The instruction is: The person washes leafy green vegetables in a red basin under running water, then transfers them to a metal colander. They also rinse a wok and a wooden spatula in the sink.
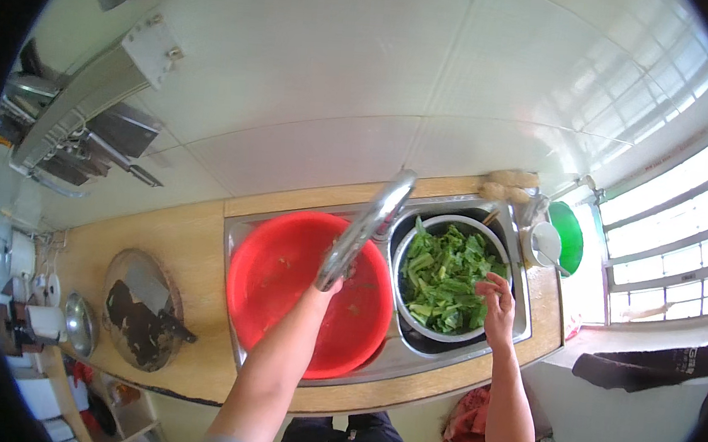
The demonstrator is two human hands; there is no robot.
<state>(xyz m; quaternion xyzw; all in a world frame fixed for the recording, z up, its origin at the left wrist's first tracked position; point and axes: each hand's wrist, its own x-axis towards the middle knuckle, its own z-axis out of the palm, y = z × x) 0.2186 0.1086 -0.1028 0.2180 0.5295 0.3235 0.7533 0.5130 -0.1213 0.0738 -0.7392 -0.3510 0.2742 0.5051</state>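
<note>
A red plastic basin (275, 277) stands over the left bowl of a steel double sink, with small green scraps on its inside. My left hand (338, 282) is over this basin, mostly hidden beneath the chrome faucet spout (366, 228); whether it holds anything cannot be seen. In the right bowl sits a round metal pot (406, 315) full of chopped leafy greens (446, 278). My right hand (498, 296) is at the pot's right edge, fingers slightly curled and apart, with nothing seen in it.
A cleaver (148, 289) lies on a round, dark-stained cutting board (159, 355) on the left counter, beside a metal bowl (79, 324). Right of the sink are a white cup (544, 242) with a spoon and a green basin (568, 231). Knives (124, 131) hang from a wall rack.
</note>
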